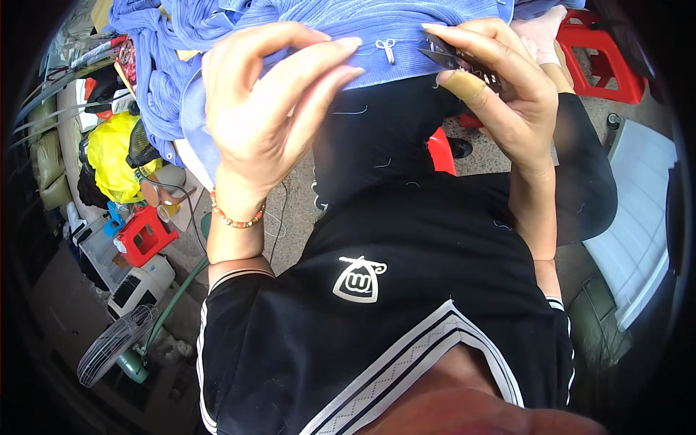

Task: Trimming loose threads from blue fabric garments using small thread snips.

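Observation:
My left hand (264,105) is raised over blue ribbed cloth (319,13), its index finger and thumb bent into a loose pinch. Anything between those fingertips is too fine to make out. A faint thread seems to run from there toward a small silvery metal hook (386,51), which sits on the cloth between my hands. In my right hand (511,87) is a small dark pair of thread snips (458,61), gripped by the fingers and thumb. Its pointed tips face left, toward the hook. A tan wrap (464,85) covers my right thumb.
Beneath the cloth are my black trousers (377,138), with loose thread bits. Red plastic stools stand at the far right (605,61) and left (145,235). A yellow bag (114,156) and a fan (117,344) are on the left; a pale panel (638,210) is on the right.

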### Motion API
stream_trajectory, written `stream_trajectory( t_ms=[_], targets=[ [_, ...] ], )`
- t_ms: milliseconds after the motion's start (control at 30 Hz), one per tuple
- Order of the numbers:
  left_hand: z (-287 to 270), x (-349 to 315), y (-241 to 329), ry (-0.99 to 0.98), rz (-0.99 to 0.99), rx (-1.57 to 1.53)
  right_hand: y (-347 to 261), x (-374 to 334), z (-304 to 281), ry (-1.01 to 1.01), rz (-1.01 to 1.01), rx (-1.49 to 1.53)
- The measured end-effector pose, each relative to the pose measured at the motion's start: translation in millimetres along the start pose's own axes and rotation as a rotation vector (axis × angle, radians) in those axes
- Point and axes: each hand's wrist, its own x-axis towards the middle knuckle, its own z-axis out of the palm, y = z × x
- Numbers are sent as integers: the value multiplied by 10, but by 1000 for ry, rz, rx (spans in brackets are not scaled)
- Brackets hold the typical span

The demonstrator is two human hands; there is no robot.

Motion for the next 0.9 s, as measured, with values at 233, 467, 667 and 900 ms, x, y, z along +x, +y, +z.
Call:
stream_trajectory(
  t_ms=[233, 467, 667, 900],
  targets=[
    [61, 60, 10, -4, -55, -44, -116, 137, -121, -78, -117, -195],
    [137, 37, -12, 60, 28, -21, -423, 337, -106, -104, 62, -219],
    [114, 125, 22, 42, 51, -13, -512, 428, -166, -185, 45, -290],
    [112, 148, 81, 74, 42, -11, -425, 437, -95, -134, -101, -313]
  ],
)
